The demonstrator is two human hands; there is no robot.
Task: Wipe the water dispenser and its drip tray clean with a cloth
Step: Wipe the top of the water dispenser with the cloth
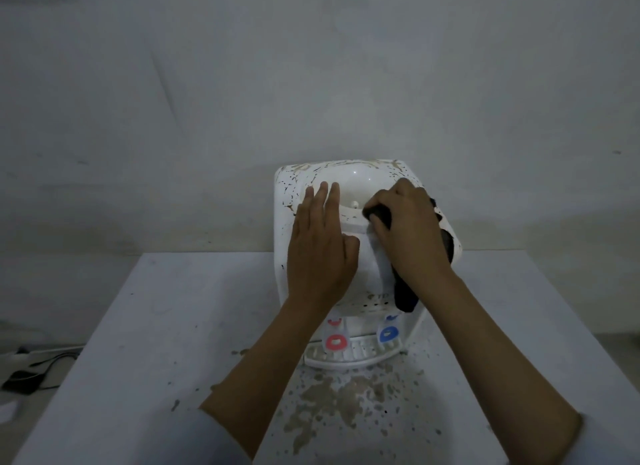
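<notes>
A small white water dispenser [287,190] stands on a white table, its top speckled with brown dirt around the round bottle well. My left hand [320,246] rests flat on the left part of the top with fingers straight. My right hand [410,229] grips a dark cloth [403,296] and presses it on the right part of the top; one end of the cloth hangs down over the front. Below are a red tap [336,341] and a blue tap [388,334] above the white slotted drip tray [360,357].
The white table [156,343] carries brown dirt splatter in front of the drip tray. A grey wall stands close behind the dispenser. On the floor at the far left lie dark cables and a small black object [20,381].
</notes>
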